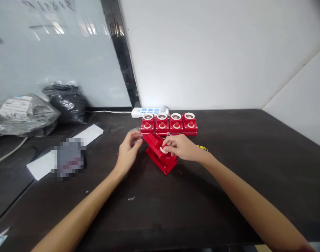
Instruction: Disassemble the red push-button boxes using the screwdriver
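A red push-button box lies tilted in front of me, its base (162, 163) on the dark table and its red cover (152, 143) raised at an angle. My right hand (181, 147) pinches a white ring (163, 150) against the cover. My left hand (128, 152) is curled, its fingertips at the cover's left end. I cannot tell whether those fingers hold anything. Behind my hands stands a row of several red push-button boxes (169, 124), each with a red button and white rings on top.
A white power strip (149, 112) lies against the wall behind the row. A yellow-and-black tool handle (202, 148) lies past my right hand. On the left are a white paper sheet (90, 134), a pixelated object (69, 158), and grey and black plastic bags (25, 114).
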### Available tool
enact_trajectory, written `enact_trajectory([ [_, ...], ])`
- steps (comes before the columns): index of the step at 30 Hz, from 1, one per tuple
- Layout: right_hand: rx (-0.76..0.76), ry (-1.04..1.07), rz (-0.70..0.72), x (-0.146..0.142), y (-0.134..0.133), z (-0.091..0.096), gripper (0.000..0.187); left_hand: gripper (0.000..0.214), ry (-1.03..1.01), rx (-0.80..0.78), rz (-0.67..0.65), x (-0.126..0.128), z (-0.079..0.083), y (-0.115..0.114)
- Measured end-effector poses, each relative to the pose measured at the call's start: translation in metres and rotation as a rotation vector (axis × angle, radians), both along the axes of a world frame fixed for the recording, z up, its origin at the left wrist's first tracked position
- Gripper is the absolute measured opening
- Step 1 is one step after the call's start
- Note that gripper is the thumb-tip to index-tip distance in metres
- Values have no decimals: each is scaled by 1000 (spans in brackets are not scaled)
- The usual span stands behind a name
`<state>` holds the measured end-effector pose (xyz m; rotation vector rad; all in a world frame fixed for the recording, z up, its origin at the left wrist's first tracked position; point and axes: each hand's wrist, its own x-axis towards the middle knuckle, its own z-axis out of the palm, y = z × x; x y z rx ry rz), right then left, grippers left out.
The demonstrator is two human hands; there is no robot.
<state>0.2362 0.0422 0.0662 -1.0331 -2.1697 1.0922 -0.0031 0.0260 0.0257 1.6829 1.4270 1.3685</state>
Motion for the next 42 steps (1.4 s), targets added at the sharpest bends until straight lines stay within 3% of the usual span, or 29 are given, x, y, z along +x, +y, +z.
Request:
enact_trajectory([
  [5, -262, 126, 55, 12, 15, -13, 11, 27, 357, -121, -14, -7, -10, -2],
  [9, -349, 169, 106, 20, 25, -21, 18, 22, 452, -131, -48, -4, -7, -7],
  [27, -614, 310, 144, 34, 38, -33, 34, 16, 440, -129, -106, -1, -2, -10],
  [42, -656, 315, 160, 37, 41, -38, 35, 14, 443, -125, -109, -1, -1, -10],
])
